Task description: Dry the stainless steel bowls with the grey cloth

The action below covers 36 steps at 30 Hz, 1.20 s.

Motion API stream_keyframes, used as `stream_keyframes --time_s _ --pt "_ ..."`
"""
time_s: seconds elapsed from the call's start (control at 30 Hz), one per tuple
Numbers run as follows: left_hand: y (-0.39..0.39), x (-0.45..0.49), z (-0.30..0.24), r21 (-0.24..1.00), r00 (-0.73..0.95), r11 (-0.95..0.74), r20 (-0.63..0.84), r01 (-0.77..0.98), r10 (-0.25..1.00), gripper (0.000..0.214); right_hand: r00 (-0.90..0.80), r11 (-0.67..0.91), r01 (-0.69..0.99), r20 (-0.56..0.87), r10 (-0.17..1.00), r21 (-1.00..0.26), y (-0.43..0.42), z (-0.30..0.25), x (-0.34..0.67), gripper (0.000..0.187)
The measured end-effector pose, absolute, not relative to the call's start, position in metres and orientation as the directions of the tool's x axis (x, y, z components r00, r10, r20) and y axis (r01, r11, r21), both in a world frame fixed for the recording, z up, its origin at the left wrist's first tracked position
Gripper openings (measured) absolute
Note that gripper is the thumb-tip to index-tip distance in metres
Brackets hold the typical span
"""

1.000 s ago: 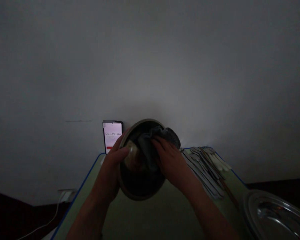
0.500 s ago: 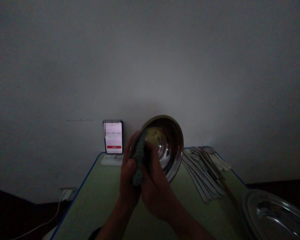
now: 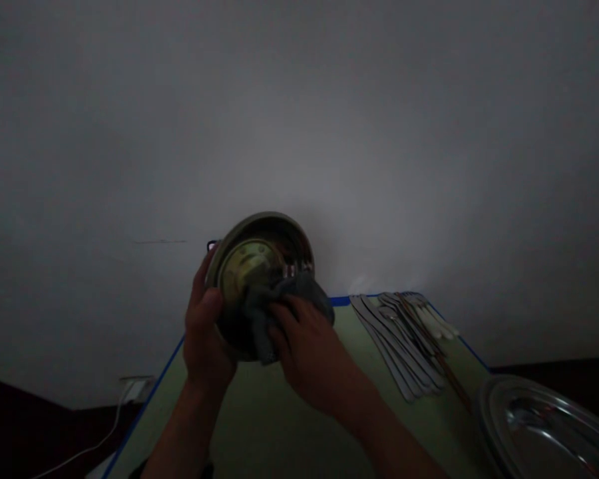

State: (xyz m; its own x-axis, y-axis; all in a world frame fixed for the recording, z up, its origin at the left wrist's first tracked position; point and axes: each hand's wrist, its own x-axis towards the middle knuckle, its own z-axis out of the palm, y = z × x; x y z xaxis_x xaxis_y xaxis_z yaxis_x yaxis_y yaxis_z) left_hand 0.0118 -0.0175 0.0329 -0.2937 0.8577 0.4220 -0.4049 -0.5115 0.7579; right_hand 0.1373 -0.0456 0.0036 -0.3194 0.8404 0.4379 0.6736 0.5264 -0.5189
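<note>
I hold a round steel bowl [image 3: 253, 263] tipped up in front of me, its inside turned toward me. My left hand [image 3: 204, 332] grips its left rim, thumb on the inside. My right hand [image 3: 307, 356] presses a dark grey cloth [image 3: 279, 306] against the bowl's lower inner wall, fingers closed on the cloth. Both hands hover above the far end of a pale green table [image 3: 289, 426] with a blue edge.
A row of several metal spoons and forks [image 3: 404, 339] lies on the table at the right. A large steel dish [image 3: 544, 426] sits at the near right corner. A white cable [image 3: 90, 446] and wall socket are low at the left. A plain wall stands behind.
The bowl has swung left and turned from facing right toward me, now covering the phone that stood behind it. The right hand with the cloth moved from the left rim to the lower inside.
</note>
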Motion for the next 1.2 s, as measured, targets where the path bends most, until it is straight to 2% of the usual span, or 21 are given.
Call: stream_keyframes --time_s 0.07,0.13,0.23,0.33,0.47,0.6,0.67,0.73,0.83,0.93,1.03,1.2 --pt "-0.018 0.014 0.032 0.765 -0.228 -0.446 0.383 -0.465 0.895 0.045 -0.207 0.44 0.769 0.471 0.857 -0.464 -0.037 -0.007 0.141 0.047" --pt "-0.019 0.019 0.025 0.809 -0.118 -0.372 0.359 -0.455 0.926 0.043 -0.167 0.415 0.788 0.49 0.855 -0.455 -0.027 -0.015 0.144 0.057" --pt "-0.021 0.029 0.011 0.872 0.007 -0.323 0.35 -0.367 0.937 0.04 -0.175 0.421 0.724 0.445 0.878 -0.546 -0.017 -0.019 0.146 0.063" --pt "-0.022 0.038 0.002 0.864 0.044 -0.296 0.343 -0.407 0.938 0.041 -0.205 0.458 0.642 0.438 0.875 -0.615 -0.02 -0.012 0.142 0.064" --pt "-0.022 0.04 0.01 0.86 -0.06 -0.273 0.275 -0.431 0.96 0.038 -0.396 0.59 0.466 0.441 0.806 -0.659 -0.032 0.001 0.137 0.06" --pt "-0.02 0.034 0.025 0.872 -0.271 -0.201 0.082 -0.447 0.959 0.028 -0.56 0.663 0.317 0.43 0.708 -0.678 -0.041 0.009 0.137 0.055" --pt "-0.019 0.031 0.027 0.878 -0.351 -0.183 0.018 -0.443 0.936 0.025 -0.553 0.687 0.378 0.444 0.705 -0.621 -0.041 0.009 0.137 0.055" --pt "-0.019 0.031 0.024 0.878 -0.346 -0.168 0.002 -0.449 0.938 0.026 -0.504 0.692 0.511 0.475 0.722 -0.509 -0.038 0.006 0.139 0.056" --pt "-0.02 0.033 0.018 0.883 -0.18 -0.116 0.036 -0.454 0.983 0.029 -0.401 0.626 0.711 0.545 0.736 -0.321 -0.026 -0.004 0.15 0.057" --pt "-0.022 0.036 0.017 0.888 -0.001 -0.118 0.131 -0.445 0.991 0.031 -0.331 0.535 0.821 0.598 0.73 -0.199 -0.012 -0.011 0.168 0.054" --pt "-0.023 0.036 0.019 0.874 0.035 -0.184 0.224 -0.449 0.974 0.034 -0.304 0.473 0.87 0.604 0.737 -0.138 -0.004 -0.015 0.183 0.052" --pt "-0.024 0.032 0.022 0.863 -0.1 -0.343 0.33 -0.371 0.939 0.045 -0.274 0.413 0.895 0.519 0.809 -0.17 -0.013 -0.013 0.186 0.052"
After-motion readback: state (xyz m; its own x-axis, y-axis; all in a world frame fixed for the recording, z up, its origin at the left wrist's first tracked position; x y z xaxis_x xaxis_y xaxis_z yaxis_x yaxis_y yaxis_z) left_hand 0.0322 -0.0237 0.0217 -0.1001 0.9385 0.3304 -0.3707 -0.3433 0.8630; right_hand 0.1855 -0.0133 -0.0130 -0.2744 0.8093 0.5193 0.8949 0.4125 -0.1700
